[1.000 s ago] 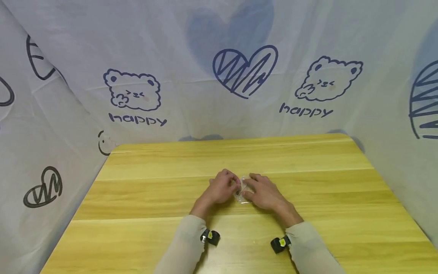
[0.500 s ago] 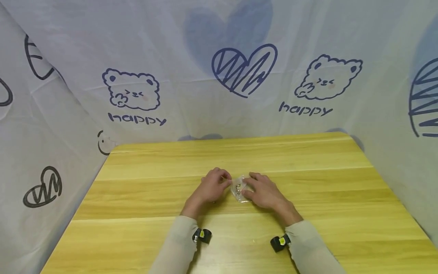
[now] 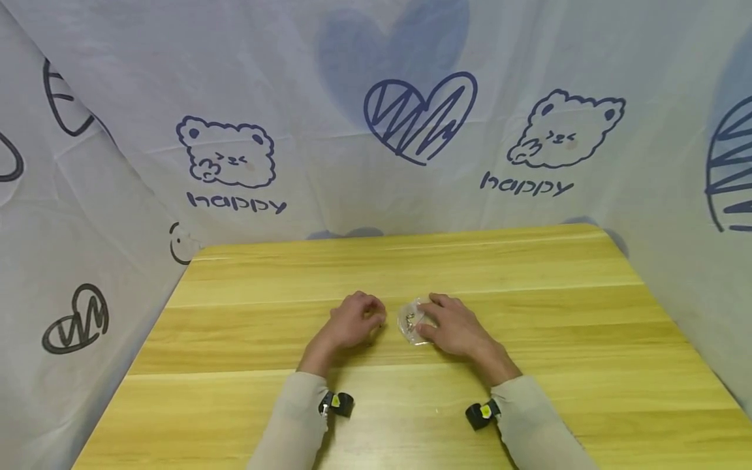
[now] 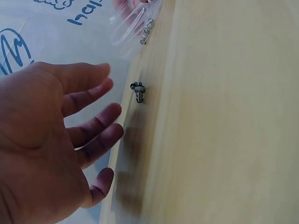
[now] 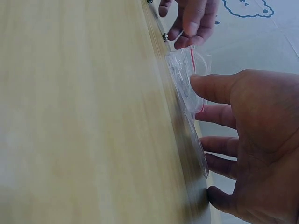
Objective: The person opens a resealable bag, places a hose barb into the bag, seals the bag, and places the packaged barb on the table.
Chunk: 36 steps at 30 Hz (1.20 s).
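A clear zip bag [image 3: 407, 331] with a red seal line lies near the middle of the table, small metal pieces [image 4: 146, 31] showing inside it. My right hand [image 3: 457, 328] pinches the bag at its sealed side, thumb in front and index finger behind in the right wrist view. To the left, apart from the bag, my left hand [image 3: 351, 321] hovers low with fingers loosely bent and spread, holding nothing. One small grey metal piece, like a tiny fitting [image 4: 138, 91], sits on the wood by the left fingertips; the head view does not show it clearly.
The yellow wooden table [image 3: 247, 274] runs back to a white cloth [image 3: 329, 183] printed with hearts and bears. Cloth also hangs along both sides. Each wrist carries a small black camera, such as the left wrist camera [image 3: 341, 404].
My left hand has drawn away leftward from the bag, where its fingers were touching before. The right hand has stayed at the bag, and more of the bag now shows.
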{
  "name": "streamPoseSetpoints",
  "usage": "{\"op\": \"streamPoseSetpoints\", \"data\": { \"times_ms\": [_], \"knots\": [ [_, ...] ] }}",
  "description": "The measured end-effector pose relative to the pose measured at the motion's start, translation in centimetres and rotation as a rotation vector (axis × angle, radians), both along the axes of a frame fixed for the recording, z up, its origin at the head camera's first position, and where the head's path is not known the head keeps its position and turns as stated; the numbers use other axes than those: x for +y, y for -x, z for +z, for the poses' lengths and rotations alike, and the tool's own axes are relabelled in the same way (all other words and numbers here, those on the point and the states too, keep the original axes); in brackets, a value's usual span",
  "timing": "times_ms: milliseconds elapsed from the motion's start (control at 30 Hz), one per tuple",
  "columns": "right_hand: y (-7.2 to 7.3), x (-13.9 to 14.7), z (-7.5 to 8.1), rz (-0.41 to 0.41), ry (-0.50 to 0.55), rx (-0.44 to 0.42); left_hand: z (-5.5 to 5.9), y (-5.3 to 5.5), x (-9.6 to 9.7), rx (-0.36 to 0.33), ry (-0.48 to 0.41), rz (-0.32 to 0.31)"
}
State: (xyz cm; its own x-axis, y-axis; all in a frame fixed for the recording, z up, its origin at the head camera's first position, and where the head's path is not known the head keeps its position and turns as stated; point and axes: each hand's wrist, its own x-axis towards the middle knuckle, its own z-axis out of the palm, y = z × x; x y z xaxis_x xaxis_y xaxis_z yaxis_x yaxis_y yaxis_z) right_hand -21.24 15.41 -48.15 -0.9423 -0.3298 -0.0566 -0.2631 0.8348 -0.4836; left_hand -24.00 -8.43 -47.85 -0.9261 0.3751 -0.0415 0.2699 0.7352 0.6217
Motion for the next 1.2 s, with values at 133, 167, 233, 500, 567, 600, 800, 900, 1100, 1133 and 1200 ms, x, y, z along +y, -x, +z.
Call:
{"op": "streamPoseSetpoints", "data": {
  "times_ms": [133, 167, 233, 500, 567, 600, 800, 900, 1100, 1133, 1200],
  "knots": [
    [0.01, -0.04, 0.04, -0.005, 0.004, -0.007, -0.08, -0.27, -0.33, -0.019, 0.038, -0.009],
    [0.02, -0.05, 0.04, -0.006, 0.003, -0.011, -0.1, -0.33, -0.39, -0.024, 0.047, -0.008],
    [0.0, -0.07, 0.05, -0.009, 0.006, -0.02, -0.15, -0.43, -0.46, -0.032, 0.075, -0.003],
    [-0.08, -0.01, 0.1, -0.011, 0.006, -0.018, -0.12, -0.56, -0.21, -0.02, 0.138, 0.005],
    [-0.07, -0.02, 0.06, -0.011, 0.005, -0.018, -0.17, -0.57, -0.15, -0.014, 0.144, 0.013],
    [-0.05, -0.02, 0.02, -0.011, 0.004, -0.018, -0.19, -0.58, -0.11, -0.013, 0.146, 0.017],
    [0.02, 0.02, -0.06, -0.007, 0.005, -0.01, -0.06, -0.6, 0.08, -0.024, 0.138, 0.017],
    [0.03, 0.03, -0.07, -0.006, 0.006, -0.009, -0.01, -0.64, 0.16, -0.037, 0.141, 0.006],
    [0.0, -0.01, -0.07, -0.011, 0.01, -0.012, 0.0, -0.68, 0.24, -0.041, 0.139, -0.002],
    [-0.01, -0.01, -0.07, -0.011, 0.009, -0.013, 0.01, -0.69, 0.25, -0.041, 0.133, 0.001],
    [0.0, -0.03, -0.14, -0.013, 0.009, -0.016, 0.04, -0.73, 0.28, -0.043, 0.114, 0.006]
  ]
}}
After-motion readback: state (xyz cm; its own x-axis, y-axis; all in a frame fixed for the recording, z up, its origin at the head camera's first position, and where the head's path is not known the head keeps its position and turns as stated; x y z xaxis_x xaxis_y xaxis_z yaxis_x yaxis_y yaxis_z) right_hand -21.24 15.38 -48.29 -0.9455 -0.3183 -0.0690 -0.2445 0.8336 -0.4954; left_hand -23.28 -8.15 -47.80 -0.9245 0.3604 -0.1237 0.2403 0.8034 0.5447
